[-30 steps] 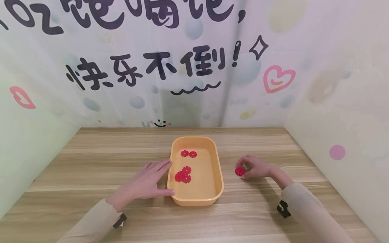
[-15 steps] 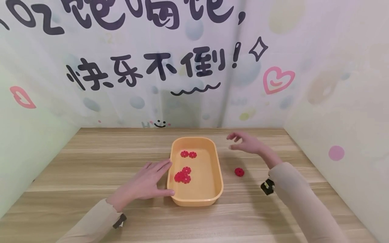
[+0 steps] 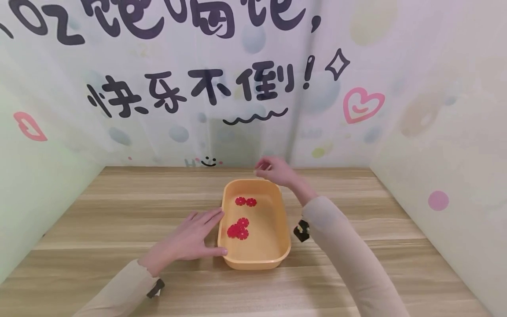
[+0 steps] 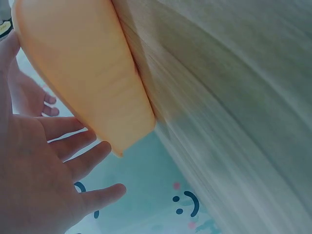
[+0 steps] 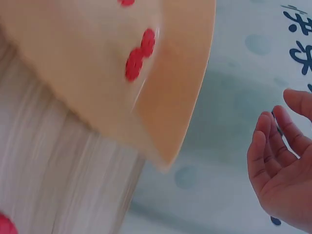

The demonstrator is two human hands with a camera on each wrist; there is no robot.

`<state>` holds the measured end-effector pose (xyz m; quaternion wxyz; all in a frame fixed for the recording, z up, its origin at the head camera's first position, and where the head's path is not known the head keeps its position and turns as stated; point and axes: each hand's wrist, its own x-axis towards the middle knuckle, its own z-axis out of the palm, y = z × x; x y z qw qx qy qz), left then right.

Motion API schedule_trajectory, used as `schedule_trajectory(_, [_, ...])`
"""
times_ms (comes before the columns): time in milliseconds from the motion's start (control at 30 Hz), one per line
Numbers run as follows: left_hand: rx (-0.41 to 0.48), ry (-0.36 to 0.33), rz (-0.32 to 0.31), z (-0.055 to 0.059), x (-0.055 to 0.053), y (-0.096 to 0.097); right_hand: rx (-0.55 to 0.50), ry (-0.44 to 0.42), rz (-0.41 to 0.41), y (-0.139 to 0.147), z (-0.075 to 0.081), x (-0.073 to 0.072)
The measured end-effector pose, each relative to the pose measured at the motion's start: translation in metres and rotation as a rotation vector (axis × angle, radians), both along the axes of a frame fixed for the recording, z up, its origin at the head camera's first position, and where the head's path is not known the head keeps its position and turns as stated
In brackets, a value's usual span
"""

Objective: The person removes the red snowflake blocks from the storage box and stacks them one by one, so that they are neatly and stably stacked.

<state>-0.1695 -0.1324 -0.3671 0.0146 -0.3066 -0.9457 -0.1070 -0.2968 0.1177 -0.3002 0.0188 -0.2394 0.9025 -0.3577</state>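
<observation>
A shallow yellow-orange tray (image 3: 267, 220) stands on the table. Inside it, two red notched plastic discs (image 3: 245, 201) lie side by side toward the far end, and a small cluster of similar red discs (image 3: 238, 230) sits by the left wall. My left hand (image 3: 194, 235) rests against the tray's left rim, fingers straight, thumb spread toward the near corner. Above the far right rim hovers my right hand (image 3: 277, 171), its fingers loosely bent; the right wrist view shows nothing between them. One more red disc (image 5: 6, 225) lies on the table, covered by the right sleeve in the head view.
The wood-grain table (image 3: 119, 211) extends to both sides of the tray. A printed curtain (image 3: 178, 132) hangs along its back edge, and a pale wall (image 3: 447, 154) closes off the right side.
My right hand let go of a red disc on the table right of the tray, then rose and moved left and away to the tray's far end. The left hand stays put.
</observation>
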Motion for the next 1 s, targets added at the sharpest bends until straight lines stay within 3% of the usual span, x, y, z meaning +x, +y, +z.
schedule_trajectory(333, [-0.011,0.003,-0.005,0.002,0.000,0.000,-0.180,-0.224,-0.180,-0.043,-0.026,0.002])
schedule_trajectory(500, [-0.013,0.013,-0.012,0.000,0.000,-0.001,-0.212,-0.278,-0.267,-0.051,-0.046,0.006])
schedule_trajectory(800, [-0.006,0.001,-0.008,0.001,0.001,-0.001,-0.222,-0.330,-0.286,-0.051,-0.076,0.005])
schedule_trajectory(1000, [-0.015,0.001,-0.005,0.001,0.000,-0.001,-0.228,-0.338,-0.298,-0.053,-0.081,0.003])
